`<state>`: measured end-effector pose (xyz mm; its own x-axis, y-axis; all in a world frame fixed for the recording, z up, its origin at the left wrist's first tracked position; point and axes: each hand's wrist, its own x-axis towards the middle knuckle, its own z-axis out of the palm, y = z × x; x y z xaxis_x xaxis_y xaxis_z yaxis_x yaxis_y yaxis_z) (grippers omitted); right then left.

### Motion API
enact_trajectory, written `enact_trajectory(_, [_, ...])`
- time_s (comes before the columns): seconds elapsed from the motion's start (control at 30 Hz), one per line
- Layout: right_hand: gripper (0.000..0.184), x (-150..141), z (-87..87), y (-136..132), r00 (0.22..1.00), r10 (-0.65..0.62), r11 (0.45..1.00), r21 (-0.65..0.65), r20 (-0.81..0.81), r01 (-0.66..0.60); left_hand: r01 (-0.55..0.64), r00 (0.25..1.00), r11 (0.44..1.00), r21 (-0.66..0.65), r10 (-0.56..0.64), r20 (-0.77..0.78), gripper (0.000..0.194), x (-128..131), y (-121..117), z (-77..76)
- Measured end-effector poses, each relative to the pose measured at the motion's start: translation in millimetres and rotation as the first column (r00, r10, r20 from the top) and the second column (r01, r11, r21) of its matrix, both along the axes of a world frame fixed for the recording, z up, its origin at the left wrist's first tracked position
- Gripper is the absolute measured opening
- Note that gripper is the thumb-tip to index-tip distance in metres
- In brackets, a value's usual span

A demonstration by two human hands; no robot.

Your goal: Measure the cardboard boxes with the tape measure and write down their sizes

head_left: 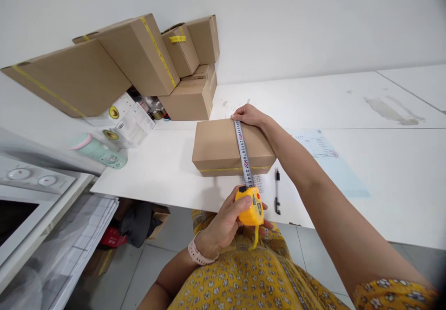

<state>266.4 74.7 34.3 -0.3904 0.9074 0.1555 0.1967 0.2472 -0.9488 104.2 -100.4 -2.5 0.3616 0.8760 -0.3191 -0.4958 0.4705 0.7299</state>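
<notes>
A brown cardboard box (218, 142) sits on the white table, a strip of yellow tape along its near side. Across its top runs the extended metal blade of a tape measure (249, 207), whose yellow case is in my left hand (225, 221), just off the table's front edge. A yellow strap hangs from the case. At the box's far edge my right hand (249, 115) pinches the end of the blade against the cardboard. The fingertips of that hand are partly hidden.
Beside the box lie a black-capped pen (277, 191) and a pale blue printed sheet (334, 166). Several stacked cartons (190, 98) stand at the back left, near a mint-green bottle (101, 151). A microwave (31, 184) is at the far left.
</notes>
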Motion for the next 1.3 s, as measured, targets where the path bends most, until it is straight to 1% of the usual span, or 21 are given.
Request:
enact_trajectory(0.07, [0.045, -1, -7.1, 9, 1.0, -0.005, 1.0, -0.005, -0.011, 0.005, -0.008, 1.0, 1.0, -0.003, 0.008, -0.002, 0.051, 0, 1, 0.4])
enact_trajectory(0.13, [0.043, -8, -12.2, 25, 1.0, -0.007, 1.0, -0.009, -0.021, 0.007, -0.016, 1.0, 1.0, -0.004, 0.016, -0.002, 0.051, 1, 3, -0.8])
enact_trajectory(0.3, [0.037, -39, -11.2, 94, 1.0, -0.002, 1.0, 0.01, -0.024, 0.002, 0.001, 1.0, 0.999, 0.037, -0.001, -0.011, 0.052, -2, 3, -3.0])
enact_trajectory(0.33, [0.038, -41, -10.9, 106, 0.998, -0.043, 0.998, 0.037, -0.056, 0.045, 0.002, 1.0, 0.997, 0.073, 0.0, -0.03, 0.052, -7, 1, -3.2])
enact_trajectory(0.37, [0.04, -39, -11.6, 116, 0.986, -0.118, 0.99, 0.069, -0.114, 0.126, -0.007, 0.998, 0.992, 0.127, 0.016, -0.066, 0.053, -14, -1, -4.0])
enact_trajectory(0.43, [0.045, -23, -17.2, 124, 0.934, -0.29, 0.944, 0.1, -0.21, 0.315, -0.075, 0.974, 0.959, 0.274, 0.129, -0.184, 0.056, -33, -5, -8.5])
enact_trajectory(0.5, [0.051, 3, -28.6, 115, 0.881, -0.421, 0.888, 0.097, -0.218, 0.448, -0.194, 0.888, 0.885, 0.422, 0.341, -0.308, 0.061, -58, -7, -18.8])
enact_trajectory(0.53, [0.054, 18, -35.8, 105, 0.875, -0.448, 0.878, 0.096, -0.182, 0.469, -0.257, 0.822, 0.844, 0.471, 0.447, -0.354, 0.063, -71, -7, -26.1])
enact_trajectory(0.57, [0.056, 33, -43.5, 92, 0.882, -0.453, 0.879, 0.099, -0.133, 0.466, -0.312, 0.754, 0.81, 0.497, 0.529, -0.388, 0.065, -83, -6, -34.2])
enact_trajectory(0.63, [0.062, 56, -58.5, 63, 0.916, -0.402, 0.911, 0.105, 0.01, 0.399, -0.387, 0.665, 0.781, 0.49, 0.605, -0.438, 0.067, -102, -1, -50.7])
enact_trajectory(0.67, [0.064, 63, -65.0, 49, 0.931, -0.352, 0.933, 0.117, 0.094, 0.341, -0.405, 0.653, 0.785, 0.468, 0.607, -0.453, 0.068, -109, 3, -57.5])
enact_trajectory(0.7, [0.066, 68, -70.5, 36, 0.94, -0.297, 0.952, 0.134, 0.17, 0.276, -0.411, 0.662, 0.798, 0.44, 0.593, -0.458, 0.07, -114, 8, -62.5])
enact_trajectory(0.77, [0.068, 69, -76.8, 16, 0.943, -0.191, 0.974, 0.171, 0.274, 0.148, -0.395, 0.714, 0.832, 0.39, 0.545, -0.44, 0.072, -121, 18, -65.1])
enact_trajectory(0.83, [0.072, 63, -74.7, 5, 0.945, -0.131, 0.975, 0.214, 0.301, 0.067, -0.353, 0.769, 0.863, 0.363, 0.488, -0.413, 0.073, -125, 29, -57.8])
enact_trajectory(0.87, [0.073, 60, -70.5, 3, 0.949, -0.124, 0.971, 0.23, 0.291, 0.056, -0.332, 0.786, 0.87, 0.365, 0.469, -0.402, 0.072, -128, 34, -51.1])
enact_trajectory(0.93, [0.074, 53, -57.0, 6, 0.953, -0.162, 0.963, 0.251, 0.254, 0.097, -0.296, 0.803, 0.869, 0.396, 0.451, -0.39, 0.072, -133, 46, -34.4])
enact_trajectory(1.0, [0.067, 47, -41.4, 16, 0.938, -0.265, 0.94, 0.277, 0.223, 0.199, -0.268, 0.809, 0.855, 0.445, 0.45, -0.377, 0.072, -137, 58, -17.2])
enact_trajectory(1.1, [0.05, 39, -25.8, 43, 0.853, -0.469, 0.849, 0.382, 0.23, 0.365, -0.24, 0.82, 0.838, 0.491, 0.445, -0.36, 0.071, -139, 77, 2.6])
enact_trajectory(1.17, [0.049, 33, -23.1, 67, 0.789, -0.568, 0.78, 0.459, 0.235, 0.425, -0.23, 0.825, 0.831, 0.507, 0.443, -0.352, 0.069, -138, 88, 11.1])
enact_trajectory(1.23, [0.051, 27, -23.4, 90, 0.753, -0.619, 0.723, 0.535, 0.221, 0.437, -0.228, 0.827, 0.824, 0.52, 0.445, -0.343, 0.065, -135, 96, 16.7])
enact_trajectory(1.3, [0.052, 21, -22.7, 109, 0.743, -0.63, 0.691, 0.599, 0.225, 0.404, -0.244, 0.816, 0.811, 0.532, 0.468, -0.339, 0.062, -130, 98, 20.3])
